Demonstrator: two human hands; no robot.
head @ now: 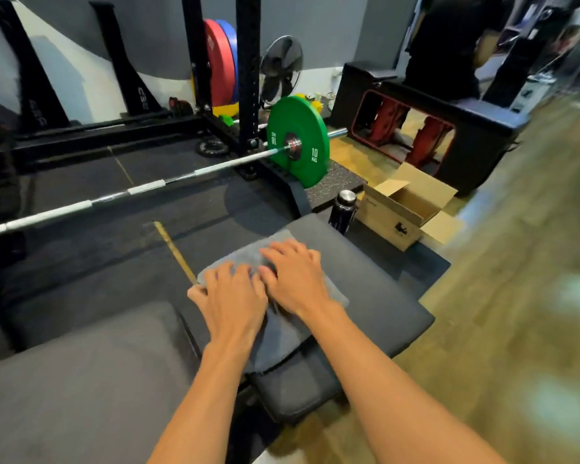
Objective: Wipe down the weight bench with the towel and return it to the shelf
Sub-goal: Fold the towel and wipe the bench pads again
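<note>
A grey towel (245,254) lies flat on the dark seat pad of the weight bench (375,289), near the middle of the view. My left hand (230,298) presses on the towel's near left part, fingers spread. Beside it, my right hand (295,274) lies palm down on the towel, fingers spread toward the far edge. Both hands rest on the cloth without gripping it; the two almost touch. The bench's longer back pad (81,380) fills the lower left. No shelf is visible.
A barbell (141,189) with a green 10 kg plate (297,140) lies across the black mat beyond the bench. A dark bottle (344,211) and an open cardboard box (406,209) stand by the bench's far right. A black rack upright (248,72) rises behind; wooden floor lies right.
</note>
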